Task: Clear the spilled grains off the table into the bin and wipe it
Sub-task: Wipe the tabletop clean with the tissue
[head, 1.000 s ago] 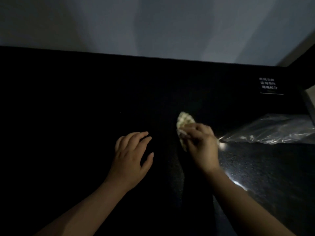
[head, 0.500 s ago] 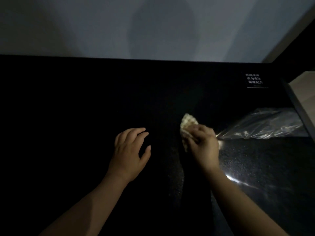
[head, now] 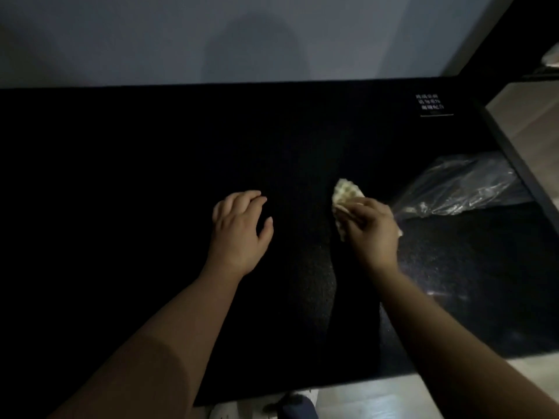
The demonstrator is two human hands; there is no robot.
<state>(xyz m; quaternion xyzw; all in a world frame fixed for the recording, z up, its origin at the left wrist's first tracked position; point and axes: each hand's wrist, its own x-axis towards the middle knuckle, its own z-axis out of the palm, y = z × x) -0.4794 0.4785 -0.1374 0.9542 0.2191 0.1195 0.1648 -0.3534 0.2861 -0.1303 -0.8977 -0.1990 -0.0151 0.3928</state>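
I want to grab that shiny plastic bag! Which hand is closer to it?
Right. The right hand, gripping the cloth, is just left of the plastic bag; the left hand is farther left, beyond the cloth.

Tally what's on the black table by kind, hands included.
Hands: 2, left hand and right hand
Pale cloth: 1, gripped in the right hand's fingers
Clear plastic bag: 1
White printed label: 1
Total: 5
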